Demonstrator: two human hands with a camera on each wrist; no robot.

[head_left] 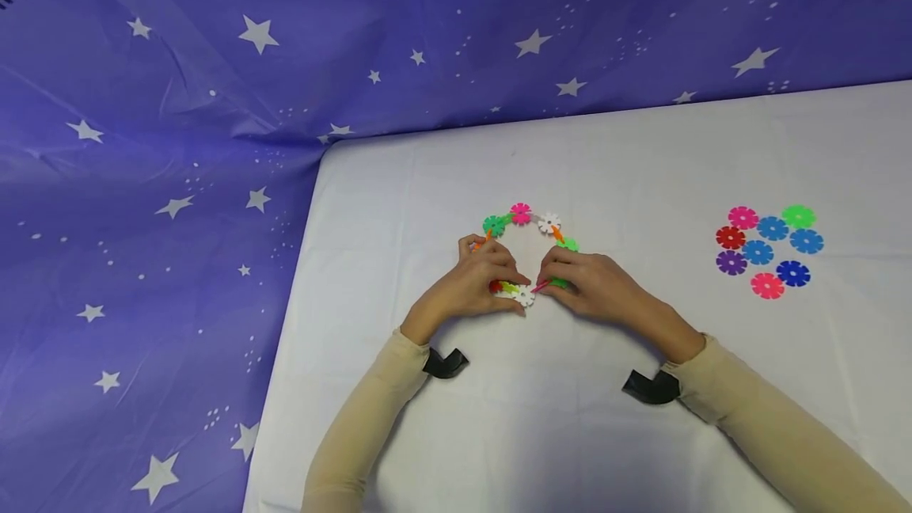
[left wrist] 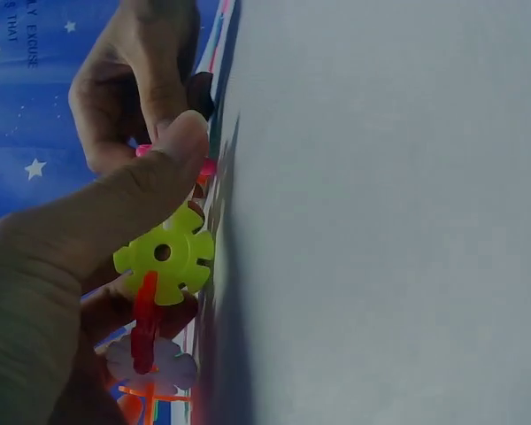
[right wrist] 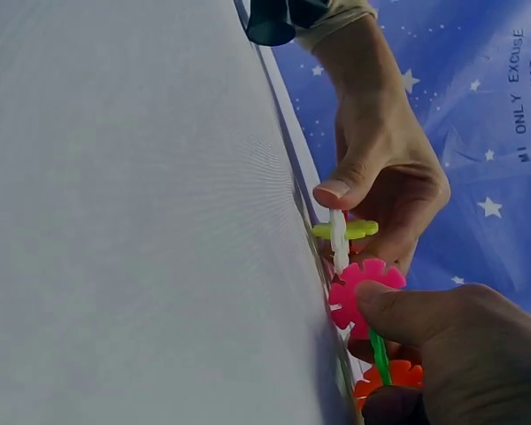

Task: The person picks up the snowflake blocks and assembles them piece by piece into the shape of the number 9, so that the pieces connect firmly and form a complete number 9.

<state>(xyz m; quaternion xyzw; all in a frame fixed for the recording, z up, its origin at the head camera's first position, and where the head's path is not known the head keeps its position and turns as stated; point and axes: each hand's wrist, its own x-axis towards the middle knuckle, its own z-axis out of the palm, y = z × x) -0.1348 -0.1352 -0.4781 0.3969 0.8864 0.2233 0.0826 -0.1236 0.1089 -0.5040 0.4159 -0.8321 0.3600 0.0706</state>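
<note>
One looped chain of slotted discs [head_left: 521,214] is on the white table [head_left: 513,418]; the left hand [head_left: 480,279] pinches a white disc [head_left: 525,297], the right hand [head_left: 591,283] a pink disc [right wrist: 347,297]. It looks light, stiff and smooth, best gripped by flat faces beside the joints

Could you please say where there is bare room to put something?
Bare white cloth lies between the right hand and the loose multicoloured notched plastic discs, and between the beige sleeves. Crowded: the ring of joined multicoloured plastic discs that the left hand and right hand hold.
</note>
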